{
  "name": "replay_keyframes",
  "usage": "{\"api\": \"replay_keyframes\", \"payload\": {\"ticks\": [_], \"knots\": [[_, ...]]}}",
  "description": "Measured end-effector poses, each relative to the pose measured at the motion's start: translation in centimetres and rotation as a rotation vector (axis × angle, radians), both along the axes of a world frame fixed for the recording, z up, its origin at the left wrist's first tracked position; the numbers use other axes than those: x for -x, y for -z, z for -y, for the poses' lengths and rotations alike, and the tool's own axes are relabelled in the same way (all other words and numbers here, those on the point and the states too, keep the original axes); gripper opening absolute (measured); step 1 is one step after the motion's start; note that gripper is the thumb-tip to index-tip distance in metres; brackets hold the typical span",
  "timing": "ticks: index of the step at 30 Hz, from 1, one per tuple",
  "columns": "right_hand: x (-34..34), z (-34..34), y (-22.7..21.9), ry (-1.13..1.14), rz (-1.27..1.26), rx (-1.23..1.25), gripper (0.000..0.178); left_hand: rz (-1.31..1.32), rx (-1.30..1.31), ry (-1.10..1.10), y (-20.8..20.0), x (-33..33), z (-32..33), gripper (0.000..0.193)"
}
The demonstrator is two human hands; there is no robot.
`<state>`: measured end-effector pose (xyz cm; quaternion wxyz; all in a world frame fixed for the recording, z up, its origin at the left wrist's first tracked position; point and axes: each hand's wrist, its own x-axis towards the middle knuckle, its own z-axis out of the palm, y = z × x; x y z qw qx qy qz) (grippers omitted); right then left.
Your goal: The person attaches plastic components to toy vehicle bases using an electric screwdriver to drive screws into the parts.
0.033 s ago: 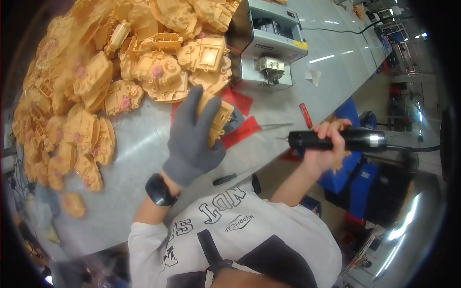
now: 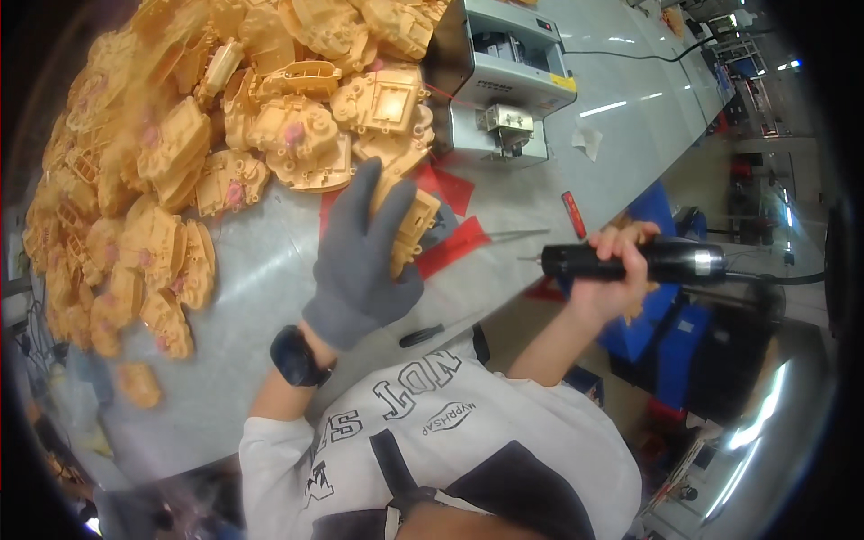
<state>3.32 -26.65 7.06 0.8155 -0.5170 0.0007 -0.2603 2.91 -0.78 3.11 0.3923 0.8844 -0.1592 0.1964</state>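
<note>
My left hand [image 2: 360,261], in a grey glove, is closed around an orange-yellow plastic housing [image 2: 416,223], its fingers spread over the top and side. Part of the housing is hidden under the glove. A dark grey piece [image 2: 441,225] shows just beyond it, beside red tape [image 2: 453,247] on the bench. My bare right hand [image 2: 633,263] grips a black electric screwdriver [image 2: 679,262] held level, its thin bit pointing left toward the housing but apart from it. A cord leaves its right end.
A big heap of similar housings [image 2: 297,130] covers the left and back of the metal bench [image 2: 261,261]. Behind my left hand stands a grey machine [image 2: 508,67]. A red-handled tool [image 2: 573,216], tweezers [image 2: 522,235] and a small dark tool [image 2: 421,337] lie near the front edge.
</note>
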Motion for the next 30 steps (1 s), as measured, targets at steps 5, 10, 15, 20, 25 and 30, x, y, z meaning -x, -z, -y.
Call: {"api": "replay_keyframes", "payload": {"ticks": [5, 10, 15, 20, 25, 30], "knots": [[0.3, 0.6, 0.0, 0.001, -0.007, -0.011, 0.032, -0.157, 0.182, 0.215, -1.7, 0.2, -1.4, 0.070], [-0.1, -0.4, -0.5, 0.026, -0.011, -0.018, 0.032, -0.130, -0.313, 0.353, -1.1, -2.7, -1.5, 0.069], [-1.4, -1.5, -1.4, -0.018, 0.056, -0.009, 0.034, -0.104, -0.241, 0.440, -0.3, -3.1, -1.7, 0.074], [-6.9, -4.4, -4.0, 0.040, 0.209, 0.076, 0.042, -0.093, -0.299, 0.360, 0.8, -2.8, -2.1, 0.076], [-12.0, -7.4, -3.8, 0.010, 0.253, 0.186, 0.042, -0.049, -0.164, 0.132, 1.7, 0.3, -2.1, 0.083], [-12.5, -8.6, -3.6, 0.033, 0.154, 0.460, 0.041, -0.101, 0.100, -0.025, 3.8, 3.7, 0.0, 0.080]]}}
